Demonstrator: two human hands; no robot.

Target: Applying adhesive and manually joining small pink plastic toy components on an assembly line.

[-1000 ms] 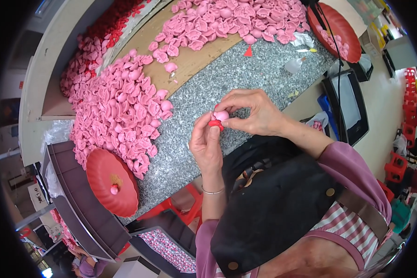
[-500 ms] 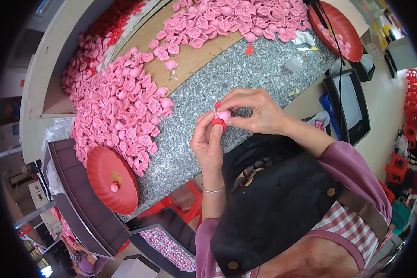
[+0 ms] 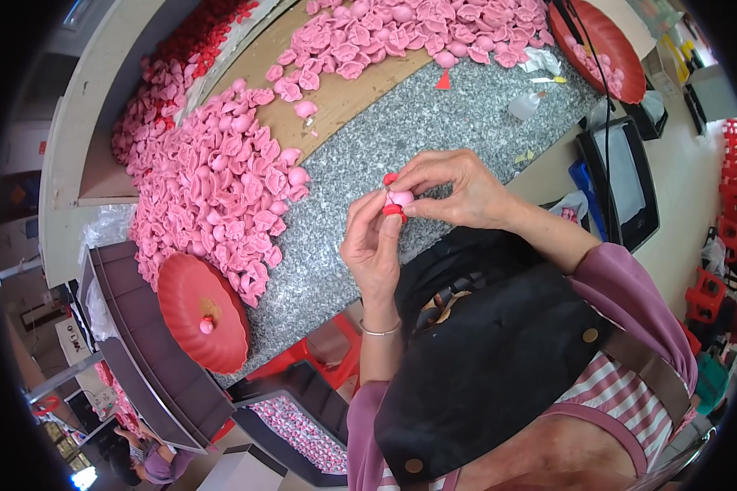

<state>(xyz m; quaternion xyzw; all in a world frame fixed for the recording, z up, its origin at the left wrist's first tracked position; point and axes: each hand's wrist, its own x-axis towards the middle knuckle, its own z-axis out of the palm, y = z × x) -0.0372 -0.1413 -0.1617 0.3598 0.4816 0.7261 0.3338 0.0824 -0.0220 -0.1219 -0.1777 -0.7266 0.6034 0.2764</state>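
Observation:
Both hands meet over the grey speckled tabletop around a small pink ball-shaped piece (image 3: pixel 400 198) with red parts above and below it. My left hand (image 3: pixel 372 241), a thin bracelet at its wrist, pinches the red lower part (image 3: pixel 394 210) between thumb and fingers. From the right, my right hand (image 3: pixel 458 190) grips the pink ball with its thumb below and fingers above; a red bit (image 3: pixel 391 177) shows by its fingertips. How the parts join is hidden by the fingers. To the left, a red scalloped dish (image 3: pixel 190 299) holds one small pink-and-red piece (image 3: pixel 206 326).
Pink cup-like pieces heap up at the left (image 3: pixel 213 192) and far side (image 3: pixel 418 33). Another red dish (image 3: pixel 626 53) with pink pieces stands far right, near a small translucent bottle (image 3: pixel 526 106). A black cable (image 3: pixel 607 164) hangs at the right. Below the edge sits a crate of pink-and-white pieces (image 3: pixel 299 430).
The fingers shift slightly on the piece, and more of the upper red bit shows beside my right fingertips. Both hands keep their pinch. The whole view has shifted a little.

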